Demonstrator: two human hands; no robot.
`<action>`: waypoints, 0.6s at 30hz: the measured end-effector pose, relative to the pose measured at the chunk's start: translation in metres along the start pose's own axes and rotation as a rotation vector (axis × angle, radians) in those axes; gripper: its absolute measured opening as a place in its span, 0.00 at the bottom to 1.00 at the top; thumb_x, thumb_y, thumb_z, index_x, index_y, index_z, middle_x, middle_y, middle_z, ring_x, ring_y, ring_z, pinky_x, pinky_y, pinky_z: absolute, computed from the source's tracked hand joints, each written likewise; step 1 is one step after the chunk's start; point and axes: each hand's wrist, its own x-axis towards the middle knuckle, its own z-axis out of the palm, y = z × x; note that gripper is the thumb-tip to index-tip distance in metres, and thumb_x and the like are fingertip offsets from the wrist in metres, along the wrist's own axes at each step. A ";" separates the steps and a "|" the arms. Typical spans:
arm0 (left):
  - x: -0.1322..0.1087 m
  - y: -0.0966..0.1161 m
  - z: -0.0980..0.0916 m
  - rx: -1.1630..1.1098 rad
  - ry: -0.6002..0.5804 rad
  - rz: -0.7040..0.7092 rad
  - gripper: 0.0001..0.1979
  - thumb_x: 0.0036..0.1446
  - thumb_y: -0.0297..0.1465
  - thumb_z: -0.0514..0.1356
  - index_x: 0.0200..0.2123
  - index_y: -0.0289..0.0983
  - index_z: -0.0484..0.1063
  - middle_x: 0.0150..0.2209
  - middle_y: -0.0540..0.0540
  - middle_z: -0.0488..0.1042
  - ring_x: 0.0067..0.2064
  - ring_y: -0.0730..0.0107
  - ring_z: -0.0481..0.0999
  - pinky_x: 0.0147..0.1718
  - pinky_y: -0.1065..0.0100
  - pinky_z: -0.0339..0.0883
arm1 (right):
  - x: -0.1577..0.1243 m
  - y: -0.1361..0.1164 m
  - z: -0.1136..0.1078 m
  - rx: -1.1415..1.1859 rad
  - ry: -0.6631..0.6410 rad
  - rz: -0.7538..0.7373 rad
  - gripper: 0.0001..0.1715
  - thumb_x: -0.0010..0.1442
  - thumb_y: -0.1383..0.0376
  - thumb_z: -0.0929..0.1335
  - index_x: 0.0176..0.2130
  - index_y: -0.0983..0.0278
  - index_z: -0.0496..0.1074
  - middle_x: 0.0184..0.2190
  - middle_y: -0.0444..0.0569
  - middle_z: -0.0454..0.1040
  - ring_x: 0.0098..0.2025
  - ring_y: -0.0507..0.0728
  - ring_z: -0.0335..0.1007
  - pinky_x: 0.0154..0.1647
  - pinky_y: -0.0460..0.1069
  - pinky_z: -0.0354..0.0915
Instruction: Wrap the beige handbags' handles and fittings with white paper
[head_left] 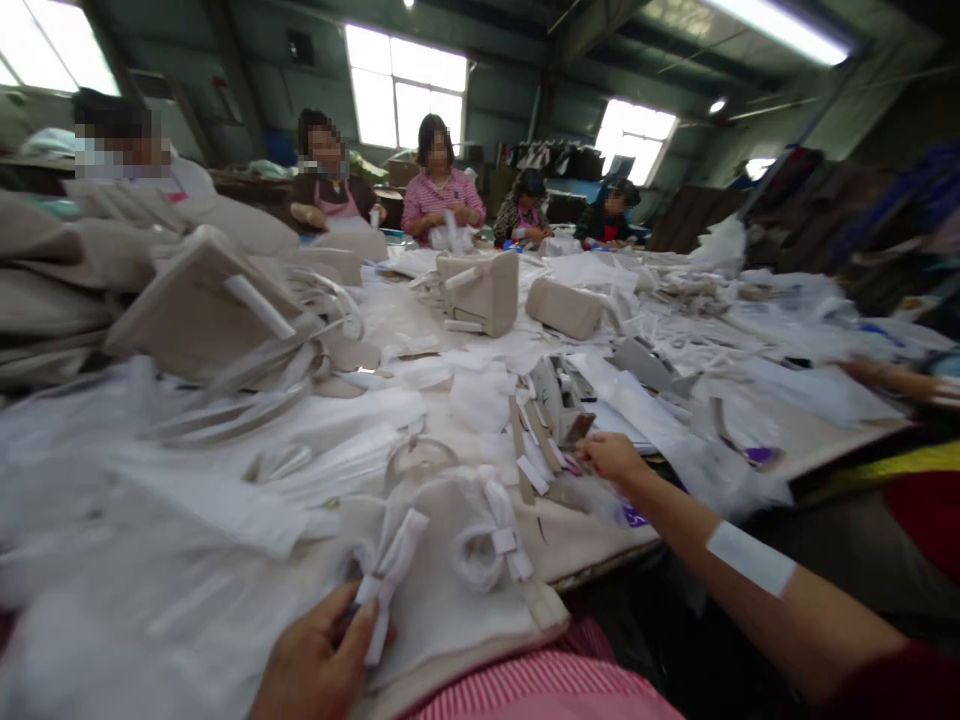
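Observation:
At the near edge of the table, my left hand [322, 650] pinches a white wrapped strap [394, 570] on a pale bag panel [450, 510]. A second wrapped strap end [504, 541] lies on the same panel, to the right. My right hand [611, 457] reaches out to the right of centre, fingers closed beside a grey tape dispenser [555, 395]. Whatever those fingers hold is too small to name. Beige and white strips [529, 445] lie just left of that hand. A white patch is stuck on my right forearm.
Beige bags [202, 300] are piled at the left. Another bag [480, 290] stands mid-table, with a beige piece [564, 308] beside it. Plastic wrap [787, 300] covers the right side. Several people work across the table; another person's arm [900, 382] reaches in at right.

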 end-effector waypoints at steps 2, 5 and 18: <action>-0.005 0.008 -0.001 0.034 -0.009 0.039 0.16 0.58 0.42 0.54 0.35 0.39 0.76 0.26 0.50 0.79 0.30 0.63 0.78 0.30 0.70 0.66 | -0.024 -0.014 0.012 -0.014 -0.092 -0.076 0.14 0.57 0.61 0.68 0.23 0.66 0.70 0.17 0.43 0.66 0.18 0.48 0.54 0.19 0.46 0.50; -0.009 0.015 -0.001 0.102 0.026 0.090 0.14 0.60 0.38 0.53 0.31 0.38 0.73 0.27 0.48 0.78 0.29 0.66 0.76 0.30 0.70 0.63 | -0.073 -0.043 0.044 -0.070 -0.389 -0.314 0.15 0.56 0.56 0.69 0.31 0.67 0.75 0.23 0.45 0.72 0.22 0.49 0.58 0.23 0.45 0.53; -0.026 0.007 0.007 0.577 0.249 0.203 0.12 0.63 0.35 0.50 0.33 0.38 0.70 0.28 0.43 0.77 0.30 0.59 0.77 0.27 0.65 0.58 | -0.165 -0.075 0.189 -0.316 -0.856 -0.162 0.19 0.57 0.62 0.67 0.19 0.66 0.72 0.12 0.41 0.64 0.15 0.47 0.51 0.17 0.44 0.47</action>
